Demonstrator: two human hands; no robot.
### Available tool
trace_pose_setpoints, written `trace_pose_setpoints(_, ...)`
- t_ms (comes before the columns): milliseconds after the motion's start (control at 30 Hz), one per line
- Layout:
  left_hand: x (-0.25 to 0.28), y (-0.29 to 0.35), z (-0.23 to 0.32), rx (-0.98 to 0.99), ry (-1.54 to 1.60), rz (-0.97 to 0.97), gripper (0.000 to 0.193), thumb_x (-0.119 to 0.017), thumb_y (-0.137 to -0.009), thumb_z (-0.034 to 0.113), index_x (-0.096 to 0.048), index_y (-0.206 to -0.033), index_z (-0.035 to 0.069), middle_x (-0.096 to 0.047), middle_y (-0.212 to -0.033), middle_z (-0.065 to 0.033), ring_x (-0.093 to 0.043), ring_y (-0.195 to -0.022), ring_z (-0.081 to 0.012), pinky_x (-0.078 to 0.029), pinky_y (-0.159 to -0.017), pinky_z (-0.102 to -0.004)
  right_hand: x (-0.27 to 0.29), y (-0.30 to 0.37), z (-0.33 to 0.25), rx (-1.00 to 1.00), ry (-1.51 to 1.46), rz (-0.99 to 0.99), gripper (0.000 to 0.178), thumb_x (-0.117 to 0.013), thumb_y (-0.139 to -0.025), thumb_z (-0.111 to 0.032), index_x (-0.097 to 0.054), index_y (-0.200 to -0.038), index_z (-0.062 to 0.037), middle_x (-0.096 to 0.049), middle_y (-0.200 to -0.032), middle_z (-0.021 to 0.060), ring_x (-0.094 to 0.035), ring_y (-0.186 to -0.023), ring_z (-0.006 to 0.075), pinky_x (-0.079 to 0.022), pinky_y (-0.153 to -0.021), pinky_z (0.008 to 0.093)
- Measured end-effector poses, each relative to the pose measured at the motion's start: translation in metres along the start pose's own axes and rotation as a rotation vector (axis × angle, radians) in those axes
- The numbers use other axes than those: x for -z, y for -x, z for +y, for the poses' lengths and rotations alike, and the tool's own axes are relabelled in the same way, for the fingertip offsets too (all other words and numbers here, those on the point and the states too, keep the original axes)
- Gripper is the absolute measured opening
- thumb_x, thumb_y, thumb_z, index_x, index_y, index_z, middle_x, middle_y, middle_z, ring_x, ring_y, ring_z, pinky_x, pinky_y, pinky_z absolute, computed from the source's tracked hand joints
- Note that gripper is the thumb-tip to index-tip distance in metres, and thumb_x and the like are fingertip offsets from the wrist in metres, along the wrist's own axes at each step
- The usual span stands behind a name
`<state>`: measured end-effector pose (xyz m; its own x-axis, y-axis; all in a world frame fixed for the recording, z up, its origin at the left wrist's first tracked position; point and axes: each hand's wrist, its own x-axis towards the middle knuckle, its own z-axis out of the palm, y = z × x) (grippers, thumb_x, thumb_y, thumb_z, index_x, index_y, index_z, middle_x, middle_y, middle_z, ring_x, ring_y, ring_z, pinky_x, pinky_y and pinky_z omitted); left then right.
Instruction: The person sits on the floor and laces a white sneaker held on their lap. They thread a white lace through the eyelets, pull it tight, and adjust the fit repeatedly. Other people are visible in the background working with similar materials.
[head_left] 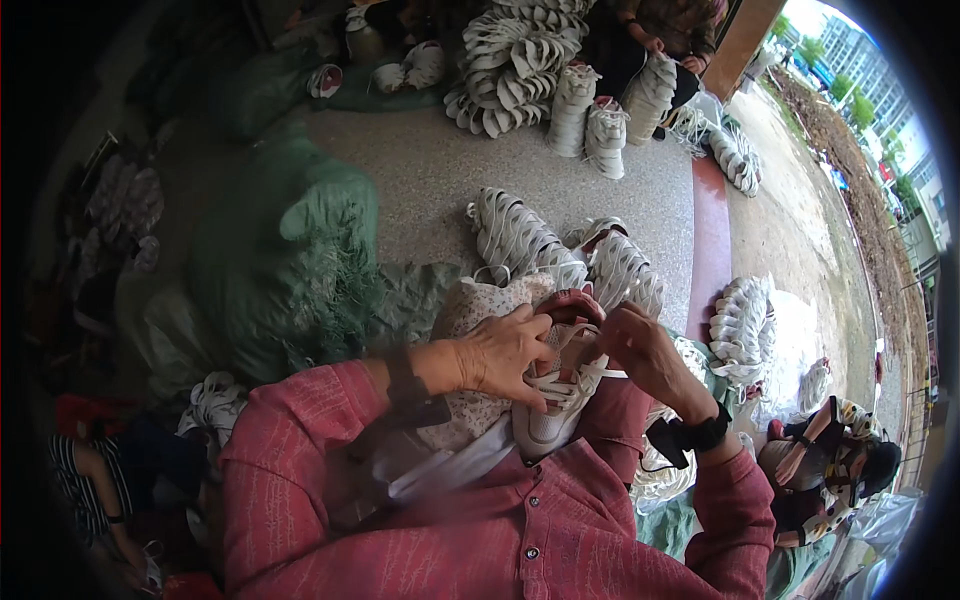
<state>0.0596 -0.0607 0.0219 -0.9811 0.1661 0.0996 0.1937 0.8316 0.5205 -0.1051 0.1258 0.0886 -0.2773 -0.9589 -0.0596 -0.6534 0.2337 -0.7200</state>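
Note:
A white sneaker (546, 428) with a reddish lining rests on my lap, its toe toward me. My left hand (500, 352) lies over the shoe's side, with bent fingers gripping the upper beside the lace rows. Closed at the opposite side of the opening is my right hand (645, 352), its fingertips bunched together near the lacing. White shoelace (610, 374) runs out from the eyelets beneath it. What those fingertips pinch is hidden from this angle. Under my left wrist a floral cloth (455, 425) covers my leg.
Rows of stacked white shoes (525, 238) lie on the floor just ahead. A large green woven sack (310, 240) bulges at the left. More shoe stacks (742, 330) stand at the right, near a seated person (835, 460). Another person (670, 40) handles shoes at the far side.

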Motion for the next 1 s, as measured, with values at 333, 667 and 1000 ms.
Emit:
trace_pose_setpoints(333,0.026,-0.016,-0.013,0.304,0.582,-0.306,0.024,-0.080,-0.079,0.027,-0.073,-0.080,0.005,-0.055,-0.104,-0.0058,-0.054,-0.099,-0.0199,-0.045,-0.085,-0.0307,-0.018,-0.006,0.080,-0.164,-1.790,0.233,0.023,-0.047,-0.096,-0.019,-0.060,-0.085,-0.0026,-0.062,-0.083,0.0084,-0.059,-0.074,0.0216,-0.051,-0.073,0.0368)
trace_pose_setpoints(667,0.030,-0.038,-0.009,0.470,0.681,-0.484,0.033,-0.072,-0.090,0.035,-0.077,-0.077,0.005,-0.056,-0.100,-0.0058,-0.054,-0.097,-0.0166,-0.043,-0.085,-0.0289,0.095,0.091,0.234,-0.118,-2.082,0.809,0.006,-0.044,-0.090,-0.003,-0.047,-0.087,0.0004,-0.051,-0.076,0.0091,-0.046,-0.060,0.0187,-0.049,-0.069,0.0343)
trace_pose_setpoints(1000,0.017,0.011,0.043,-0.023,0.092,-0.013,0.022,-0.075,-0.084,0.023,-0.074,-0.097,0.005,-0.052,-0.120,-0.0118,-0.054,-0.107,-0.0253,-0.045,-0.094,-0.0362,0.030,0.051,0.249,-0.287,-1.798,0.967,0.020,-0.047,-0.094,-0.014,-0.055,-0.098,0.0041,-0.062,-0.085,0.0129,-0.062,-0.075,0.0235,-0.056,-0.074,0.0370)
